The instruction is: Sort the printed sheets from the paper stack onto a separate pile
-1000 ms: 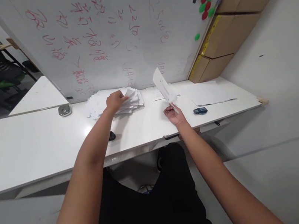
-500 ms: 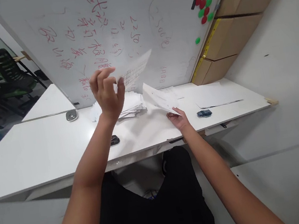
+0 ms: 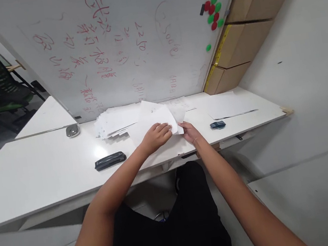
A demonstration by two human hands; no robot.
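A person sits at a long white table (image 3: 36, 175), seen from a head camera looking down over both bare forearms. The left hand (image 3: 155, 135) and the right hand (image 3: 190, 132) meet near the table's front edge, both closed on the near edge of a few loose white sheets of paper (image 3: 158, 117), fingers on top and the thumbs hidden beneath; the sheets overlap unevenly and lie low over the tabletop, and whether they rest on it cannot be told. Just behind and to the left of them, a fanned stack of paper (image 3: 114, 122) rests on the table, its edges staggered. A black stapler (image 3: 110, 160) lies near the left forearm, apart from the sheets. A small dark object (image 3: 217, 125), too small to identify, sits to the right of the right hand, with another flat sheet (image 3: 231, 106) beyond it. A grey oval object (image 3: 72, 131) lies further left. A whiteboard (image 3: 109, 45) with red handwriting leans against the back of the table, with red and green magnets (image 3: 212, 9) clustered at its upper right. To handle these sheets well, it seems best to pinch them lightly at matching corners and square their edges together before pressing, so that none slips or creases.
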